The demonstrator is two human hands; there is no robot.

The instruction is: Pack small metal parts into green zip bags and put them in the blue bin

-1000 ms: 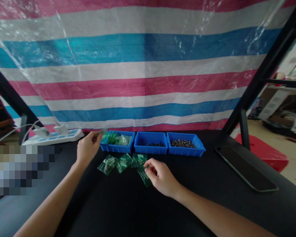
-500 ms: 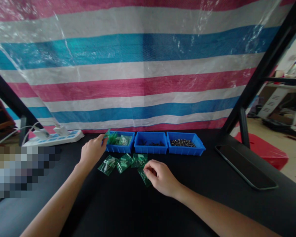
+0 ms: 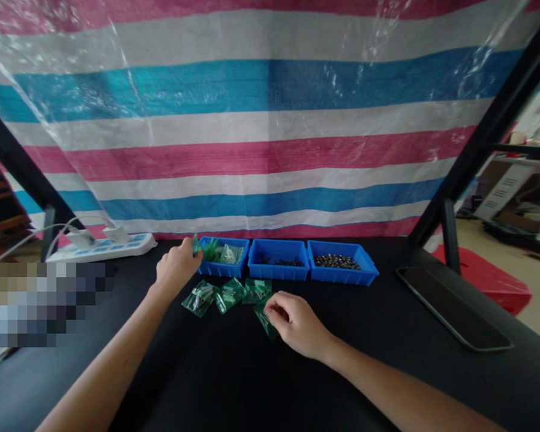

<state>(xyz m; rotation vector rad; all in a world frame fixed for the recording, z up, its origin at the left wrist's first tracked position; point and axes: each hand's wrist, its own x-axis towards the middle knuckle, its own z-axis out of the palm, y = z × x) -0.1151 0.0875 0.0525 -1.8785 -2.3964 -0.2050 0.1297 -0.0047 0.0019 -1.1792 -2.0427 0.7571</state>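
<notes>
While holding L hand [image 3: 177,264] at the outer end of left tray [image 3: 218,269], left of middle tray [image 3: 278,273], keeping R hand [image 3: 299,327] low, nearer than middle tray. On the L, bunching fingers narrow, w/ green film just at the tips: gripping or only brushing, can't tell. On the R, curling thumb & forefinger in close over loose packet [image 3: 265,324], in front of middle tray; can't tell if pinching or merely pressing. Spotting three more green packets [image 3: 230,294] in a row, running from left of middle tray to just in front of its left end. Seeing more packets inside left tray too.

Now, what might go wrong? Could drag extra packets out of left tray, given slick film lying in a heap. Could nudge the whole row w/ R knuckles, thanks to packets lying so close. Could jolt middle tray and spill dark bits [image 3: 288,263], if bumping its wall.

For edges: hardly any gap btwn trays; tight behind middle tray, w/ striped sheet [image 3: 270,150] hanging there. Plenty of room on black table [image 3: 234,384], nearer than middle tray; also rightward, short of phone [image 3: 454,309]. Leftward, mind power strip [image 3: 132,245] & cords.
</notes>
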